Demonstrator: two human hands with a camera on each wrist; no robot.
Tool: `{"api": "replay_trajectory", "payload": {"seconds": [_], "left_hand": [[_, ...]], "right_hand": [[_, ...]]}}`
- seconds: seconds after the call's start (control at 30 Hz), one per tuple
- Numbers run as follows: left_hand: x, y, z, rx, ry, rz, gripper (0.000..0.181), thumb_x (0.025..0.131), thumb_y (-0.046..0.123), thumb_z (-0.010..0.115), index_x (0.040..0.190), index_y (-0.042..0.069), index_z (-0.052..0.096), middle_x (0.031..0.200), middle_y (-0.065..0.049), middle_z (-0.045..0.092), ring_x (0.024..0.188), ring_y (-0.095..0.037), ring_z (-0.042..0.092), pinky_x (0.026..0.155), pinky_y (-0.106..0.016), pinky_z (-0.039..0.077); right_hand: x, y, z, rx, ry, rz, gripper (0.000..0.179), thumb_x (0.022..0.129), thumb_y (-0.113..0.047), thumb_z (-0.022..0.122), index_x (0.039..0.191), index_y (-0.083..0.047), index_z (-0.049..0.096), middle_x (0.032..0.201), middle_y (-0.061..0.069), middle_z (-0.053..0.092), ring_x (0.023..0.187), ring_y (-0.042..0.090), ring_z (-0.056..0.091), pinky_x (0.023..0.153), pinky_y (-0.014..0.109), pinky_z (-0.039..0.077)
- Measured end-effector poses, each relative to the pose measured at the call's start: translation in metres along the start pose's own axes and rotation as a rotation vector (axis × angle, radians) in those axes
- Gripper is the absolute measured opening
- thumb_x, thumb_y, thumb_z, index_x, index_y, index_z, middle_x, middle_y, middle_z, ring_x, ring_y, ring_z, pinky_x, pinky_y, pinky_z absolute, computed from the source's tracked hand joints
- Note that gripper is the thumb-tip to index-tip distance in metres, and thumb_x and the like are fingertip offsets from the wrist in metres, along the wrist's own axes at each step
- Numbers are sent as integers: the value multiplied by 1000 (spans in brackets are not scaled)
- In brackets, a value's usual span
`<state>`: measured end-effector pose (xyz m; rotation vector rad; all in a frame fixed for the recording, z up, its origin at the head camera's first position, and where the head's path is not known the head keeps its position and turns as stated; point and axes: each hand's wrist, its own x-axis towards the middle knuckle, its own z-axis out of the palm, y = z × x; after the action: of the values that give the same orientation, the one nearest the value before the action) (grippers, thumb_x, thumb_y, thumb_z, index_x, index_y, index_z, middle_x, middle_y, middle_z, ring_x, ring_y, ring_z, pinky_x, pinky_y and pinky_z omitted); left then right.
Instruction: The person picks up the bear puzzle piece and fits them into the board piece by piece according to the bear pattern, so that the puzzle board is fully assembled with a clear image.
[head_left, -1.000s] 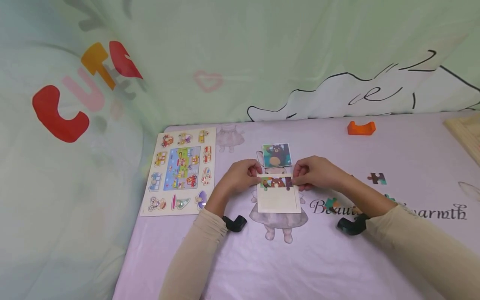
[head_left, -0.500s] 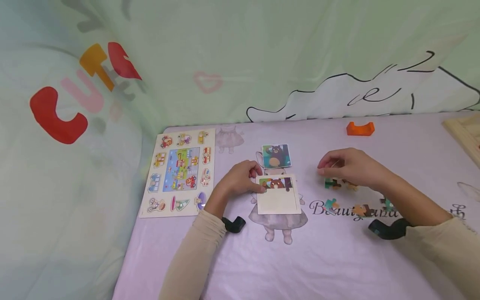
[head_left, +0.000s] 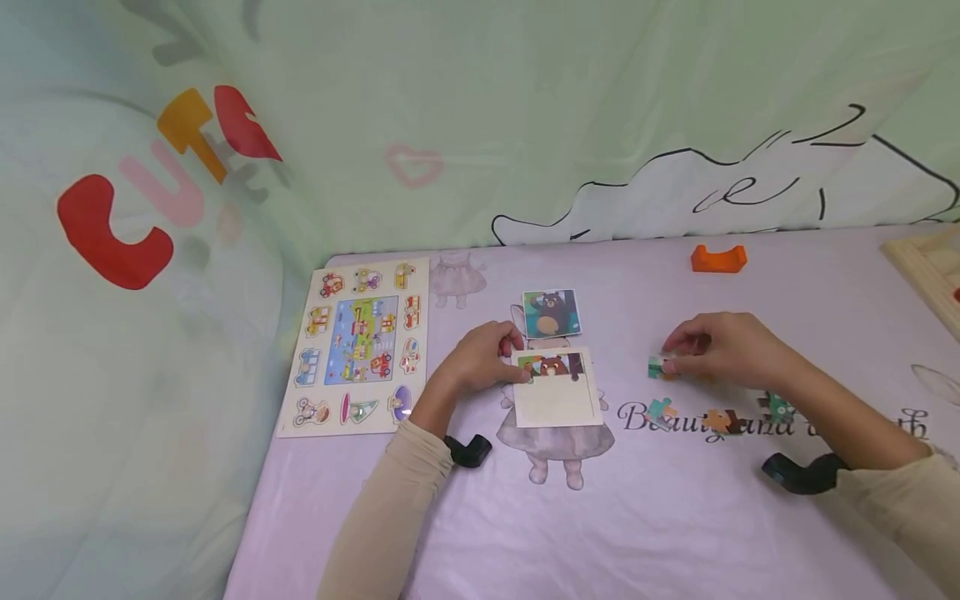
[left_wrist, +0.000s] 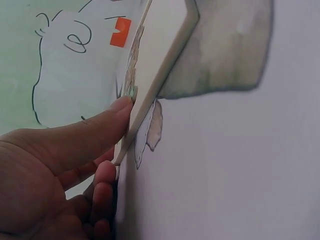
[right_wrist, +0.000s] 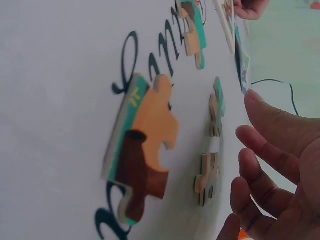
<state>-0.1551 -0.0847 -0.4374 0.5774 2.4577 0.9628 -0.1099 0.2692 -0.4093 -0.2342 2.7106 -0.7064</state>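
In the head view my left hand (head_left: 483,354) grips the left edge of a square cream puzzle tray (head_left: 557,407). Its thumb lies on the face and the fingers are at the edge, as the left wrist view shows. A bear's-head strip (head_left: 553,365) fills the tray's top row; bare wood shows below. My right hand (head_left: 723,350) hovers low over loose jigsaw pieces, its fingertips beside a green piece (head_left: 655,367). In the right wrist view the thumb and fingers are loosely bent and apart, near a piece (right_wrist: 216,107) and a brown-orange one (right_wrist: 142,145).
A bear picture card (head_left: 552,313) lies just behind the tray. More pieces, one teal (head_left: 662,412) and one green (head_left: 777,406), lie at the right. A vehicle puzzle board (head_left: 360,412) lies at the left; an orange block (head_left: 718,259) and a wooden frame (head_left: 918,267) are farther back.
My right hand has left the tray's right edge, moved right to the loose pieces and come down over them. The left hand stays at the tray, its thumb now farther onto the face.
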Motion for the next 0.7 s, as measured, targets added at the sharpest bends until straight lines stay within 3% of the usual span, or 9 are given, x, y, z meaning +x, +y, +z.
{"api": "replay_trajectory", "payload": {"seconds": [0.3,0.7], "left_hand": [[0,-1,2,0,25,-22,37,82,23,86,107,10,62,89,-1,54,81,-14,48,73,-25,38],[1,1,6,65,66,-52,39,84,32,84,109,15,60,86,1,54,76,-14,47,68,-26,36]], "right_hand": [[1,8,6,-42,22,-22,38,76,-38,90,103,-14,78,84,-3,63,83,18,52,65,27,41],[1,4,10,-42,23,-14,32,76,-31,91,99,-14,76,82,-1,58,82,20,51,65,30,39]]}}
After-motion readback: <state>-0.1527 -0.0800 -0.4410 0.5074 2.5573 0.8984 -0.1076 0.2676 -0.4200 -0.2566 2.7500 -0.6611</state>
